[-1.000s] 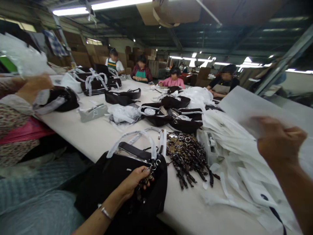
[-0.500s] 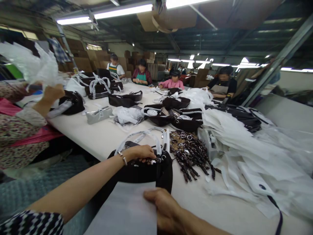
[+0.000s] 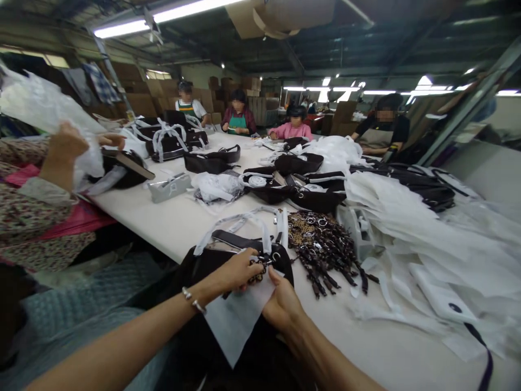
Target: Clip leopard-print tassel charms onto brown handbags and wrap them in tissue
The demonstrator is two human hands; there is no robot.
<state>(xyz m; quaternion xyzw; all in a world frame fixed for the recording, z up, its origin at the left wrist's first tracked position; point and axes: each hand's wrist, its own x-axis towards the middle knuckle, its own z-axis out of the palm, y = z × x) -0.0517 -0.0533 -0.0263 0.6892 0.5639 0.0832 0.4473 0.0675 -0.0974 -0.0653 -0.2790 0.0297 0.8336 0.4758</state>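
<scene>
A dark handbag (image 3: 188,271) with white-wrapped handles (image 3: 240,217) stands right before me at the table edge. My left hand (image 3: 234,271) is closed on a leopard-print charm (image 3: 257,277) beside the metal ring at the bag's top right. Between thumb and fingers, my right hand (image 3: 283,301) grips a thin white sheet (image 3: 236,328). The sheet hangs slanted across the bag's front, its upper edge close to the charm. Some of my left fingers are hidden behind the charm.
Right of the bag lies a heap of leopard-print charms (image 3: 321,244) with rings. White sheets (image 3: 391,228) are piled at the right. Dark bags (image 3: 317,201) fill the table's middle. A co-worker at the left handles white plastic (image 3: 49,103); others sit across the table.
My right hand has moved up toward the ring, bringing the white sheet with it against the bag and charm. My left hand stays at the charm. At left, the co-worker's second hand has appeared.
</scene>
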